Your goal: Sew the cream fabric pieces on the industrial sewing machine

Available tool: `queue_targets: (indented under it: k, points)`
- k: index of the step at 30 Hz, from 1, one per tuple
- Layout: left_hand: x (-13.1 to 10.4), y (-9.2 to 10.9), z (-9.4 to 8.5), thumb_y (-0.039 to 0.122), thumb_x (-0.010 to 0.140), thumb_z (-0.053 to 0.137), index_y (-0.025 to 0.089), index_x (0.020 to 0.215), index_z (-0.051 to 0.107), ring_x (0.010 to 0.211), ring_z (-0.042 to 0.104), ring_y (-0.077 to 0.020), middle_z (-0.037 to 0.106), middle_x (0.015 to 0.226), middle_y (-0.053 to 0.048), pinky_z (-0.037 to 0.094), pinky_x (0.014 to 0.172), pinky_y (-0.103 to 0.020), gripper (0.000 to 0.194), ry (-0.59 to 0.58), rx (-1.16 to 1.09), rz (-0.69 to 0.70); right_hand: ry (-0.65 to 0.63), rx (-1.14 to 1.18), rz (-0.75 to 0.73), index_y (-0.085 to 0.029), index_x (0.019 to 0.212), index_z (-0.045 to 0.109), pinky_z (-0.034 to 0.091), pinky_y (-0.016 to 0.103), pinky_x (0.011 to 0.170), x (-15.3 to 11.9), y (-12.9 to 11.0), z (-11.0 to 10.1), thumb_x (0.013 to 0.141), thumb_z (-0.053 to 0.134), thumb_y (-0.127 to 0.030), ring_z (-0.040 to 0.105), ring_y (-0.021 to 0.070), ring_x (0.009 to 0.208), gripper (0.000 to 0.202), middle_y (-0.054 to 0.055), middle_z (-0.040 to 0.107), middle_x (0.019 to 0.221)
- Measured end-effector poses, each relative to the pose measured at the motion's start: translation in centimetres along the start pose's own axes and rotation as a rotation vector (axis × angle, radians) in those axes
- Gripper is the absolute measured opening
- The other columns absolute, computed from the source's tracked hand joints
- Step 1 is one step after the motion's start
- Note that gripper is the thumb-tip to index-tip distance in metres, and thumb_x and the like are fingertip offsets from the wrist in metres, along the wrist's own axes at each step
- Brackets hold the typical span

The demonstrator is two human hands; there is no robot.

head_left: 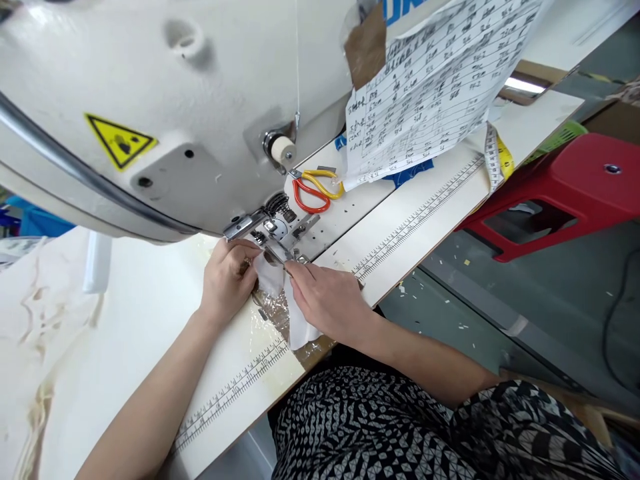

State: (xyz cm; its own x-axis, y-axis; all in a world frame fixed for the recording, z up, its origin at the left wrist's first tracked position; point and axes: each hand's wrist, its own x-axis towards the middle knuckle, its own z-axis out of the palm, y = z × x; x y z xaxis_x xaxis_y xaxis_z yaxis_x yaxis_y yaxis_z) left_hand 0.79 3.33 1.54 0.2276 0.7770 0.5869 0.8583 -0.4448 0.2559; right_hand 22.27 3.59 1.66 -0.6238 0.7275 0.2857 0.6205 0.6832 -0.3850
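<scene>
A piece of white fabric [301,323] lies in front of the presser foot of a sewing machine [215,100], its lower end hanging toward the table's front edge. My left hand [227,277] is closed on the fabric's left part, close under the machine head. From the right, my right hand [330,300] pinches the fabric, fingertips beside the metal presser foot [275,243]. The needle itself is hard to make out among the metal parts. Brown tape under clear film [275,307] shows on the table between my hands.
Scissors [315,190] with red and yellow handles lie behind the presser foot. A handwritten sheet [425,100] hangs on the machine. A printed ruler [420,220] runs along the table edge, with a tape measure [500,157] at its far end. A red stool [565,193] stands right.
</scene>
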Motion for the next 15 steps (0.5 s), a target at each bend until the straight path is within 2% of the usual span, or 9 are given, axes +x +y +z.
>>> queue_targets:
  k: [2,4,9,11,15]
  points:
    - [0.0,0.1,-0.1,0.011,0.089,0.061,0.02,0.097,0.058,0.089,0.062,-0.0157,0.065,0.096,-0.004,0.053,0.079,-0.031,0.012,-0.025,0.04,0.091,0.009,-0.011,-0.002,-0.011,0.126,0.058,0.038,0.033,0.051,-0.1,0.0,0.1,0.104,0.04,-0.015,0.067,0.0209,0.072,0.029,0.006,0.072,0.093]
    - [0.0,0.3,-0.4,0.009,0.09,0.058,0.02,0.102,0.058,0.092,0.061,-0.0172,0.064,0.1,-0.006,0.054,0.081,-0.034,0.016,-0.073,0.04,0.12,0.01,-0.01,0.009,-0.008,0.128,0.056,0.037,0.033,0.051,-0.7,0.0,-0.1,0.102,0.041,-0.014,0.066,0.0213,0.071,0.03,0.008,0.072,0.092]
    - [-0.6,1.6,-1.5,0.007,0.092,0.047,0.014,0.114,0.058,0.105,0.057,-0.0237,0.059,0.111,-0.014,0.055,0.084,-0.041,0.025,-0.197,0.037,0.148,-0.001,0.233,0.038,-0.013,0.104,0.058,0.033,0.029,0.049,-5.1,0.5,-2.9,0.094,0.04,-0.011,0.057,0.0156,0.054,0.021,0.001,0.064,0.071]
    - [-0.9,2.2,-1.5,0.008,0.094,0.045,0.012,0.115,0.06,0.103,0.056,-0.0251,0.058,0.112,-0.016,0.056,0.084,-0.042,0.027,-0.219,0.112,0.129,-0.066,0.335,0.022,-0.015,0.101,0.056,0.035,0.028,0.051,-7.2,0.9,-4.3,0.092,0.037,-0.01,0.055,0.0144,0.053,0.022,-0.001,0.061,0.069]
    - [-1.0,3.8,-0.7,0.01,0.093,0.041,0.007,0.113,0.064,0.099,0.052,-0.0276,0.059,0.114,-0.019,0.055,0.082,-0.045,0.03,-0.243,0.266,0.029,-0.108,0.375,-0.039,-0.016,0.103,0.056,0.039,0.027,0.058,-10.0,1.2,-6.2,0.093,0.033,-0.006,0.06,0.0152,0.064,0.026,0.001,0.064,0.081]
